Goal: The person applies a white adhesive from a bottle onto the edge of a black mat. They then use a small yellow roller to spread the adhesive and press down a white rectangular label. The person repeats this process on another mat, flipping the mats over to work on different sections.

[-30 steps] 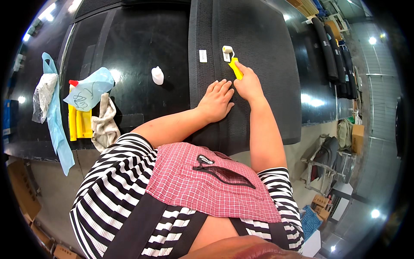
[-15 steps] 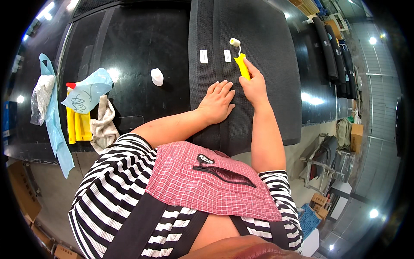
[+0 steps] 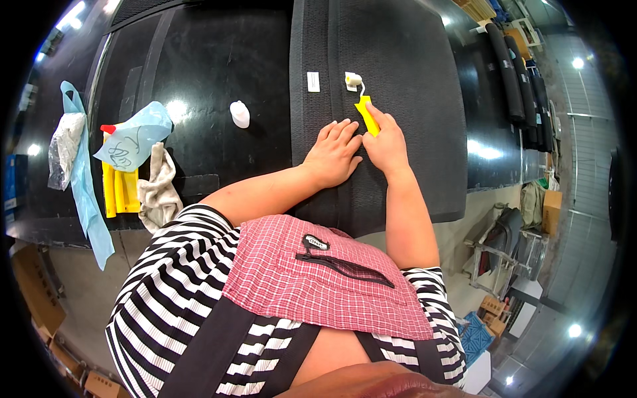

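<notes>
My right hand (image 3: pixel 387 140) is closed around the yellow handle of a small paint roller (image 3: pixel 367 115). The roller's white head lies over a white label on a black ribbed mat (image 3: pixel 411 86), covering most of that label. To its left, a second white label (image 3: pixel 313 81) sits uncovered on the mat. My left hand (image 3: pixel 334 154) rests flat on the mat with its fingers stretched out, just left of the right hand and holding nothing.
A small white bottle (image 3: pixel 239 115) stands on the black table (image 3: pixel 219 60) left of the mat. Further left are a light blue plastic piece (image 3: pixel 136 136), a yellow item (image 3: pixel 119 192), a crumpled beige cloth (image 3: pixel 159 189) and a clear plastic bag (image 3: pixel 65 149). Rolled black mats (image 3: pixel 505 73) lie at the far right.
My right hand has drawn the roller left and toward me. Its head has moved from beside the right-hand label onto it. My left hand stays in place.
</notes>
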The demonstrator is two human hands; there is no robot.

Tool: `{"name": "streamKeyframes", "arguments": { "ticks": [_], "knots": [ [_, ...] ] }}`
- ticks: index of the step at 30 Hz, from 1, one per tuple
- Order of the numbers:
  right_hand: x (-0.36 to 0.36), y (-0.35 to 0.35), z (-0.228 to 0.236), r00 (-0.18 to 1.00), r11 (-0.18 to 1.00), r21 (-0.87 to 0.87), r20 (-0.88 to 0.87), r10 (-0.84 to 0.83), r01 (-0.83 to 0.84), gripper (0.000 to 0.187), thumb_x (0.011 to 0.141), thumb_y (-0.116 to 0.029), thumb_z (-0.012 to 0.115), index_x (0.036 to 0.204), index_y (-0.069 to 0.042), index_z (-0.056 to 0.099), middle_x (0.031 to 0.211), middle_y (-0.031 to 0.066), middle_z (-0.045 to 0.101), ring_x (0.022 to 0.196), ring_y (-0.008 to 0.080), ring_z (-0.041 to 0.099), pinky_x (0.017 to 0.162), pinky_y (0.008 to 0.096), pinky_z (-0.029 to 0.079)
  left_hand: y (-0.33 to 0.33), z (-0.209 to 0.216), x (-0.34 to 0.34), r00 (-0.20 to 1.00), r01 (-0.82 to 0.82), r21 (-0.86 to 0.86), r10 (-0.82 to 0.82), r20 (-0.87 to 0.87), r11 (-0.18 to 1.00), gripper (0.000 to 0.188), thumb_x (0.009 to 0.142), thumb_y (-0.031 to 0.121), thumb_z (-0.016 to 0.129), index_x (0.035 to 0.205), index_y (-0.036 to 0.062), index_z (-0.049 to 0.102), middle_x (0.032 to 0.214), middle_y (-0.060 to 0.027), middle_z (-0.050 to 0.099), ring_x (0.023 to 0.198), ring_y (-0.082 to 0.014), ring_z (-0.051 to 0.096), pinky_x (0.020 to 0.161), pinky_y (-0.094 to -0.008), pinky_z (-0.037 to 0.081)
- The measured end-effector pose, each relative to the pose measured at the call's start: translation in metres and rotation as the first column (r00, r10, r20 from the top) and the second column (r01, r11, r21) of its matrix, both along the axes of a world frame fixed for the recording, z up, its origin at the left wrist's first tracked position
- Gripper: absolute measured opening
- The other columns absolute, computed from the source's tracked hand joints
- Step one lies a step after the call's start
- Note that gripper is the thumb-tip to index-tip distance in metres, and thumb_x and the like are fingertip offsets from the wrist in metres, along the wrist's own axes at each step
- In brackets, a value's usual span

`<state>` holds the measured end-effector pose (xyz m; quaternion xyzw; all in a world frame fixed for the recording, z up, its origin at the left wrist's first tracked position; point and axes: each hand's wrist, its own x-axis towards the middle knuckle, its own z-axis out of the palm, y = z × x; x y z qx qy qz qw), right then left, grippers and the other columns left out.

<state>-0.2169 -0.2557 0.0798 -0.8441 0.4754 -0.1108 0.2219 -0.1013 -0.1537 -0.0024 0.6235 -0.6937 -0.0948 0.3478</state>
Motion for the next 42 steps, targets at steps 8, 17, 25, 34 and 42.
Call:
{"name": "streamKeyframes", "arguments": {
  "ticks": [8,17,25,34,42],
  "knots": [
    [-0.003,0.014,0.003,0.999,1.0,0.004,-0.05,0.006,-0.006,0.066,0.083,-0.007,0.061,0.148,-0.013,0.054,0.114,0.0138,0.061,0.106,0.033,0.063,0.094,0.0404,0.051,0.0,0.0,0.0,1.0,-0.01,-0.026,0.009,-0.012,1.0,0.041,0.093,0.029,0.066,0.127,0.0082,0.063,0.149,-0.0187,0.048,0.144,-0.036,0.039,0.121,-0.0511,0.026],
    [-0.008,0.024,0.007,0.995,1.0,0.01,-0.101,-0.012,0.013,0.064,0.083,-0.008,0.061,0.147,-0.014,0.055,0.114,0.013,0.061,0.106,0.0337,0.063,0.093,0.0415,0.052,0.0,0.001,0.001,1.0,-0.01,-0.028,0.01,-0.012,1.0,0.038,0.093,0.027,0.065,0.125,0.009,0.064,0.148,-0.0187,0.049,0.143,-0.0363,0.041,0.12,-0.0526,0.028],
    [-0.006,0.027,0.004,0.987,1.0,-0.023,-0.16,-0.008,0.005,0.065,0.083,-0.009,0.062,0.147,-0.016,0.054,0.115,0.0118,0.061,0.106,0.0338,0.065,0.091,0.0427,0.054,-0.002,-0.002,-0.001,0.999,-0.019,-0.04,0.018,-0.027,0.999,0.038,0.094,0.027,0.063,0.127,0.0094,0.063,0.148,-0.0192,0.049,0.143,-0.0368,0.041,0.12,-0.0528,0.027],
    [-0.005,0.028,0.006,0.98,1.0,-0.013,-0.199,-0.011,0.009,0.064,0.085,-0.012,0.061,0.149,-0.018,0.053,0.118,0.0131,0.061,0.109,0.0344,0.065,0.094,0.0437,0.053,0.0,0.0,0.001,1.0,0.0,-0.034,-0.001,-0.026,0.999,0.037,0.094,0.028,0.063,0.126,0.0088,0.062,0.149,-0.0198,0.047,0.144,-0.037,0.04,0.121,-0.0528,0.026],
    [0.01,-0.004,0.019,0.978,0.999,-0.037,-0.205,0.03,-0.039,0.064,0.082,-0.009,0.061,0.146,-0.011,0.055,0.117,0.0159,0.063,0.111,0.0353,0.064,0.098,0.0432,0.051,0.0,0.0,0.0,1.0,0.014,0.021,-0.014,0.006,1.0,0.041,0.094,0.032,0.064,0.129,0.0104,0.061,0.152,-0.0199,0.044,0.148,-0.0364,0.034,0.122,-0.0518,0.022]
  ]
}}
